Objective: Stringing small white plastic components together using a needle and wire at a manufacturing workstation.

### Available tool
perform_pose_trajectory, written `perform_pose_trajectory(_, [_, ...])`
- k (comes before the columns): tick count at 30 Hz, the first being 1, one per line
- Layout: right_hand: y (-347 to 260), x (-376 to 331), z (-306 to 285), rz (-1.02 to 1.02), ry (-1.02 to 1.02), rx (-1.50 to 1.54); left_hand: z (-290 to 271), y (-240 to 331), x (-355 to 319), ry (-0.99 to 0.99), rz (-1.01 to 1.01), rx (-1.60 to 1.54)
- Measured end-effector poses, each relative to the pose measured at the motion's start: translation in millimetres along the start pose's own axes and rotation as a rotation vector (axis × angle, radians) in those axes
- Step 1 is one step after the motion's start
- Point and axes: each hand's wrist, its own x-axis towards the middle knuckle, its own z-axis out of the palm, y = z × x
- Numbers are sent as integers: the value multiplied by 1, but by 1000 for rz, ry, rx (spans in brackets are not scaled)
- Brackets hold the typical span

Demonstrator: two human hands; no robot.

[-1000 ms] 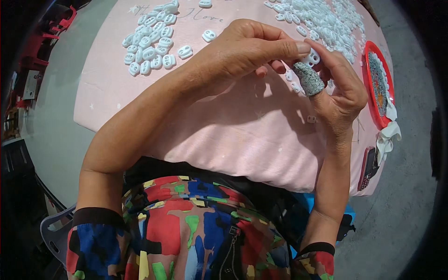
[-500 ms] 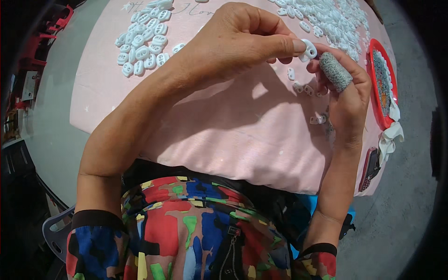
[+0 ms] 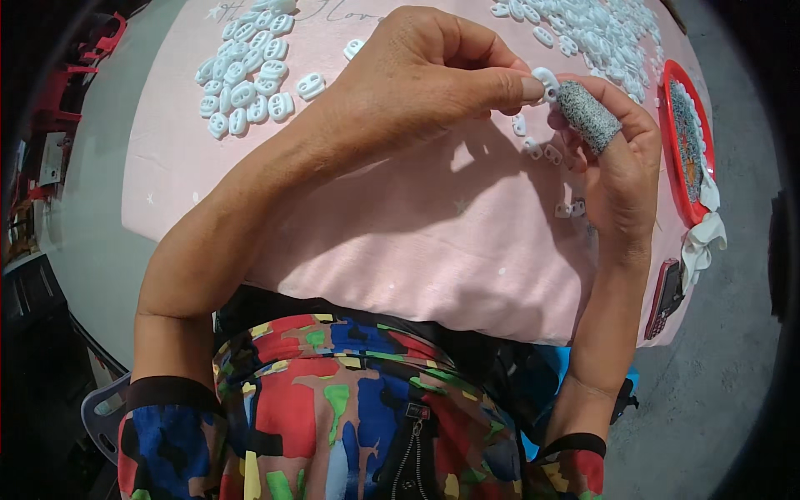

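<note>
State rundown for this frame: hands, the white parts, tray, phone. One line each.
left hand: fingertips pinched on small white plastic piece
right hand: raised, grey finger cot on one finger, touching the same piece
sorted white pieces: grouped flat on pink cloth
loose white pile: heaped, unsorted
red tray: flat at table edge
phone: lying at cloth edge

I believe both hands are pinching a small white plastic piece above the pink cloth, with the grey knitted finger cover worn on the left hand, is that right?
Not quite: the grey knitted finger cover is on the right hand, not the left hand. The rest holds: in the head view both hands pinch a small white plastic piece above the pink cloth.
</note>
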Motion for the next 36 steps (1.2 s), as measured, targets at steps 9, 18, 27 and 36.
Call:
perform_pose_trajectory(9, [0,-1,7,-13,60,-26,4,-5,1,30,60,76])
perform_pose_trajectory(18, [3,4,-4,28,43,61,3,-5,3,29,17,83])
perform_pose_trajectory(27, [6,2,-3,-20,101,66,3,-2,0,36,14,70])
perform_pose_trajectory(36, [5,0,-6,89,31,268,7,22,7,55,-343,-320])
